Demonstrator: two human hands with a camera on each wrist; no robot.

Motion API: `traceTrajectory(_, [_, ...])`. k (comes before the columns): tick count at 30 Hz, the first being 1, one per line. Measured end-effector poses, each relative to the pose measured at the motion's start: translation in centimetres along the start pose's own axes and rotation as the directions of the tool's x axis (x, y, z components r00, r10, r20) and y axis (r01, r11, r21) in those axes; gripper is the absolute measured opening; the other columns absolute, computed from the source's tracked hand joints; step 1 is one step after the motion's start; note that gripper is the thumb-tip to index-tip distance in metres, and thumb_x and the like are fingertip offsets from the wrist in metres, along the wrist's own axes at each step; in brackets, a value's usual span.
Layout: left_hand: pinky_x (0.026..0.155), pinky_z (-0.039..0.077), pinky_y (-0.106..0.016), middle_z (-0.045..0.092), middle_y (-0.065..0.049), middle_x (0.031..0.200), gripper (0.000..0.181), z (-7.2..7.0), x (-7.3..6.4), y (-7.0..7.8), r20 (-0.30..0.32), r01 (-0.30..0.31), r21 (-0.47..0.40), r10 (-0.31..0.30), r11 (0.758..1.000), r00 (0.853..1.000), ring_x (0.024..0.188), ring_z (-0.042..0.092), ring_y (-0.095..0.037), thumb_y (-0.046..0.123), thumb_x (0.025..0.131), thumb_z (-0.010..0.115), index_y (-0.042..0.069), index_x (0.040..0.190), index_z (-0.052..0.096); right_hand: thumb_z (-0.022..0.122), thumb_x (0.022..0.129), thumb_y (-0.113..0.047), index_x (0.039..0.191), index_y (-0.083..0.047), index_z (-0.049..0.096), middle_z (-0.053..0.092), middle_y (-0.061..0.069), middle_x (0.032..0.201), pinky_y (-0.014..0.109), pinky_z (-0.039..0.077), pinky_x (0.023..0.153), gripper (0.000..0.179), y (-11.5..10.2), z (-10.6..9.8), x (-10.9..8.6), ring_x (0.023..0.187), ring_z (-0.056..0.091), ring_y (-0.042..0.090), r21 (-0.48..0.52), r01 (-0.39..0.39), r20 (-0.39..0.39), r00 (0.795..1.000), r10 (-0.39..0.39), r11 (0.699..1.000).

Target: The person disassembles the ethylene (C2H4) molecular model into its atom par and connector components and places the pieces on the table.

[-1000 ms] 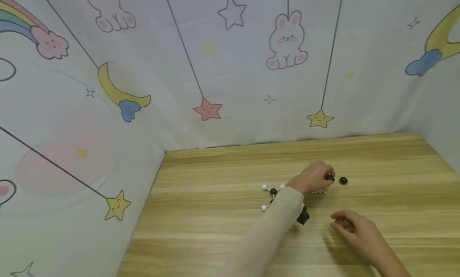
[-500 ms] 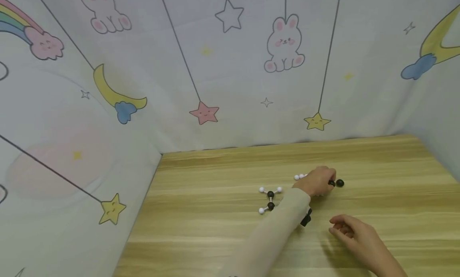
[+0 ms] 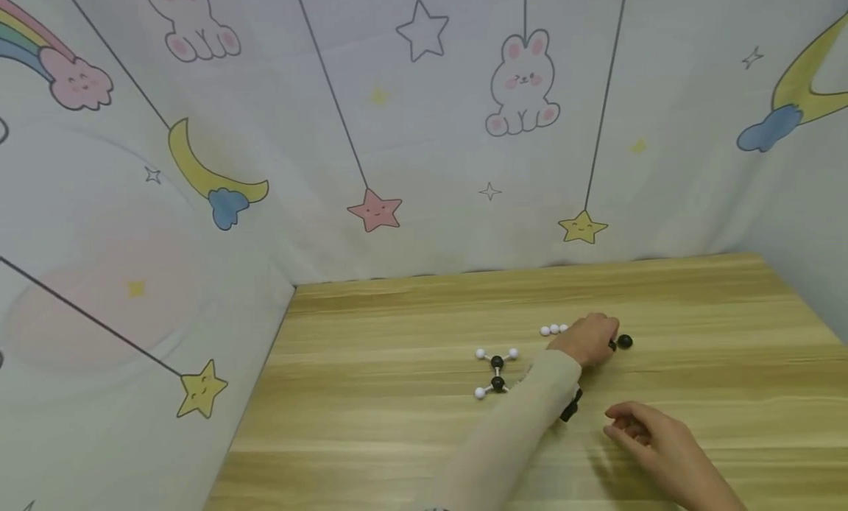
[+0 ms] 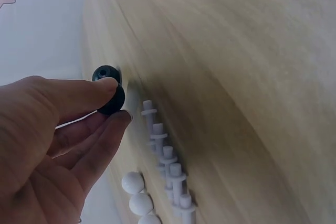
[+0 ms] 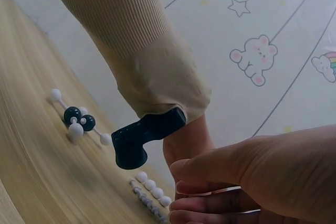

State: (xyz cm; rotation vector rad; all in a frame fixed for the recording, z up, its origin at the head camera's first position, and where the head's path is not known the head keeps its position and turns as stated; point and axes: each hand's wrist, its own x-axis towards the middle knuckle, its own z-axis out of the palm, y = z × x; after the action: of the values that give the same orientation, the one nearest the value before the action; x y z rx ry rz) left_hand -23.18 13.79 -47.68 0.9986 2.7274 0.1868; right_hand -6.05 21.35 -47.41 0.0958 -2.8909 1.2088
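Note:
The left hand [image 3: 588, 339] reaches to the far right part of the table, pinching a black ball [image 4: 114, 101] between thumb and fingertips. A second black ball [image 3: 625, 342] with a small hole lies right beside it. Near this hand, in the left wrist view, are a row of pale connector pegs [image 4: 168, 155] and a line of white balls [image 4: 140, 203]. Lower right in the head view, the right hand [image 3: 652, 441] hovers over the table with loosely curled fingers and nothing in them. A ball-and-stick molecule model [image 3: 497, 373] of black and white balls sits left of the left forearm, which partly hides it.
The wood-grain table [image 3: 371, 437] meets a white cloth backdrop [image 3: 450, 157] printed with stars and rabbits at its back and sides. A black wrist camera [image 5: 147, 135] is strapped at the left sleeve [image 5: 163, 82], which crosses in front of the right hand.
The head view has tilted slightly, shifting the scene. The left hand has drawn a little closer to the black ball on the table, uncovering white balls behind. The right hand stays nearly still.

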Motion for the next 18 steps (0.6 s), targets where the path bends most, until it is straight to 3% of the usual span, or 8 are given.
traceTrajectory(8, [0.067, 0.041, -0.014, 0.059, 0.014, 0.093, 0.005, 0.32, 0.21, 0.20, -0.023, -0.011, 0.056, 0.013, 0.998, 1.000, 0.080, 0.052, 0.001, 0.024, 0.093, 0.063, 0.025, 0.096, 0.059, 0.066, 0.090, -0.019, 0.104, -0.006, 0.067, 0.066, -0.006, 0.084, 0.021, 0.050, 0.063, 0.019, -0.30, -0.17, -0.09, 0.071, 0.055, -0.006, 0.014, -0.026, 0.023, 0.999, 0.025, 1.000])
traceTrajectory(18, [0.068, 0.045, -0.014, 0.063, 0.013, 0.104, 0.017, 0.66, 0.61, 0.49, -0.031, 0.076, -0.051, -0.078, 0.996, 0.996, 0.086, 0.059, 0.001, 0.024, 0.090, 0.067, 0.026, 0.105, 0.060, 0.066, 0.090, -0.018, 0.104, -0.005, 0.067, 0.066, -0.006, 0.084, 0.021, 0.050, 0.062, 0.019, -0.34, -0.19, -0.21, 0.071, 0.055, -0.006, 0.014, -0.013, 0.020, 1.000, 0.013, 1.000])
